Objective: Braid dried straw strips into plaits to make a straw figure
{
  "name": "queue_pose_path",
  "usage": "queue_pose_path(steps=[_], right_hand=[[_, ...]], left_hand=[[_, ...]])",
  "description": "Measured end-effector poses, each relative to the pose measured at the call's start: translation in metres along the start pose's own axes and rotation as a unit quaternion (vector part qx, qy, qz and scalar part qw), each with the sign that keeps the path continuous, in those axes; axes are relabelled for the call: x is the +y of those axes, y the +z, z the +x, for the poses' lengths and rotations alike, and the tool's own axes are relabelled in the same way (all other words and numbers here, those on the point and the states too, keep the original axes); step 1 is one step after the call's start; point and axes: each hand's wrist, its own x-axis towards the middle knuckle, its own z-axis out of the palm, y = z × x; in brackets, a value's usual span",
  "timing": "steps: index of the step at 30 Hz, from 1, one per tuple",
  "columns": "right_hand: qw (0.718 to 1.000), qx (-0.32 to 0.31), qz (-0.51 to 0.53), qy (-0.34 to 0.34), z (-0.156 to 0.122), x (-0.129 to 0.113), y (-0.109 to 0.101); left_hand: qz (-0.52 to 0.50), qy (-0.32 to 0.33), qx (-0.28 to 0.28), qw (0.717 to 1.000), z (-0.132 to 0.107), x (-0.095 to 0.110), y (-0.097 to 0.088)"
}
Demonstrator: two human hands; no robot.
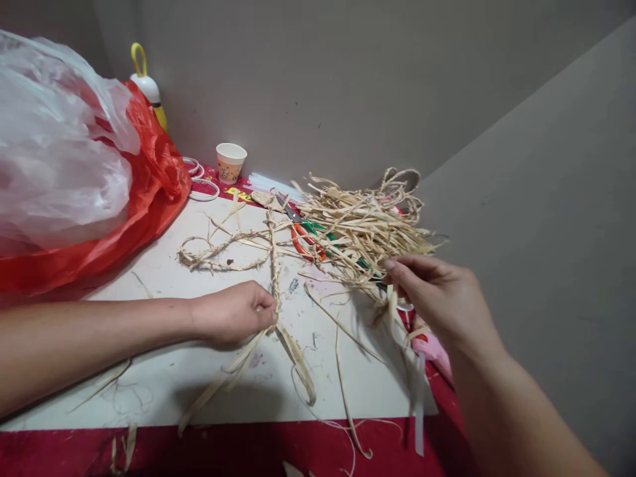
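A braid of dried plant fibre runs down the white board, its upper part curling into loops on the left. My left hand is closed on the lower end of this braid, and loose flat strips fan out below the fingers. At the right edge of a heap of dried strips, my right hand has thumb and fingers pinched together. Pale strips hang beneath that pinch; whether the fingers hold one of them is hard to see. Scissors with orange and green handles lie partly under the heap.
A white and red plastic bag bulks up at left. Behind stand a paper cup, white rings and a white-and-yellow bottle-like object. Something pink is at right on the red cloth. A grey wall rises behind.
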Motion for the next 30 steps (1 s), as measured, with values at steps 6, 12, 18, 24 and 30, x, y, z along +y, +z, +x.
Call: queue_pose_path(steps=[6,12,18,24,30], right_hand=[[0.979,-0.200,0.028,0.009,-0.016,-0.009,0.013],[0.948,-0.316,0.035,-0.001,-0.029,-0.012,0.029],[0.926,-0.378,0.026,-0.001,-0.032,-0.011,0.036],[0.898,-0.436,-0.054,0.000,-0.034,0.001,0.021],[0.942,-0.285,-0.173,-0.024,-0.036,0.006,0.013]], left_hand=[[0.003,-0.001,0.000,1.000,0.001,0.000,0.001],[-0.015,-0.005,-0.010,1.000,0.000,0.001,0.000],[-0.024,-0.007,-0.010,1.000,0.002,-0.003,0.001],[-0.025,-0.006,-0.013,1.000,0.003,-0.005,0.002],[-0.022,-0.010,-0.013,1.000,0.001,-0.001,0.002]])
